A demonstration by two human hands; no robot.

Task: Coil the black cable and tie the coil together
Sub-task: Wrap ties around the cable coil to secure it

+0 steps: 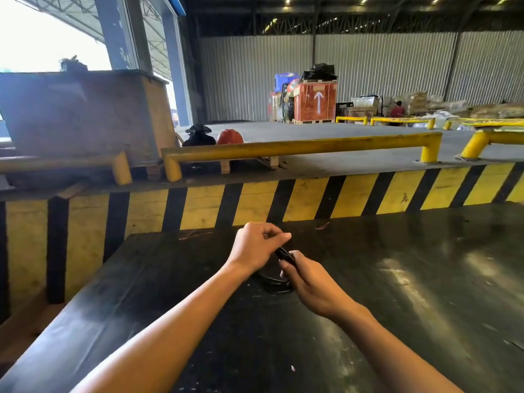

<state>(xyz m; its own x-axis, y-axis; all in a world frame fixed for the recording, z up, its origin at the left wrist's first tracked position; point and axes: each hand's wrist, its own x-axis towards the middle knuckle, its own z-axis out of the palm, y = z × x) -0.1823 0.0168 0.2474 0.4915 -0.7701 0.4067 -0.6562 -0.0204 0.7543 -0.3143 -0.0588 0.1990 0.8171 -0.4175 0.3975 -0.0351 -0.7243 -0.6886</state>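
Both arms reached over the shiny black table (pixel 368 279). My right hand (pixel 309 282) squeezed the thin black rubber cable (pixel 276 286) coil so it stayed round. My left hand (pixel 255 245) pinched its end, maybe for tying.

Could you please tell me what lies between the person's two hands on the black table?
In the head view, only the black cable bridges the left hand and right hand; both grip it.
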